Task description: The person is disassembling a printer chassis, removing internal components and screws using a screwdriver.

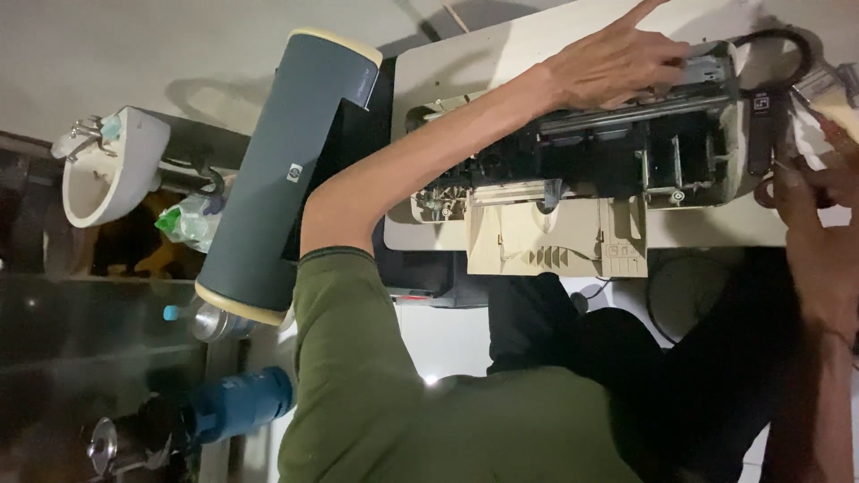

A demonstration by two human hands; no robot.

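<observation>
Green sleeve fabric (376, 394) fills the lower part of the view, closest to the lens, and from it a bare forearm runs up to a hand (617, 63) laid on the opened beige and black printer chassis (582, 152). Which of the person's hands this is I judge from the picture appearing turned: it seems to be the left. Its fingers are spread and resting flat on the far top rail of the chassis, one finger pointing past the edge, seemingly to steady the machine. The chassis lies on a pale rectangular table top (501, 54), along the middle of it, with its cover off so the dark inner frame, metal rods and white gears show. A flat beige plastic tray panel (555, 241) juts from the chassis over the near edge of the table.

At the right edge of the picture the other hand (819, 179) is curled near a small white and clear part (828, 98); whether it pinches that part or merely touches it I cannot tell. Just beside it a black looped cable or strap (774, 72) lies at the table's end.

Leaning by the table's left corner stands a long grey-blue printer cover with cream end caps (277, 170), set aside clear of the chassis. Farther left a white ceramic wash basin (107, 165) hangs on the wall; nothing shows inside its bowl. Below it sit a green crumpled plastic bag (188, 219) and a blue cylindrical container (242, 402), contents not visible.
</observation>
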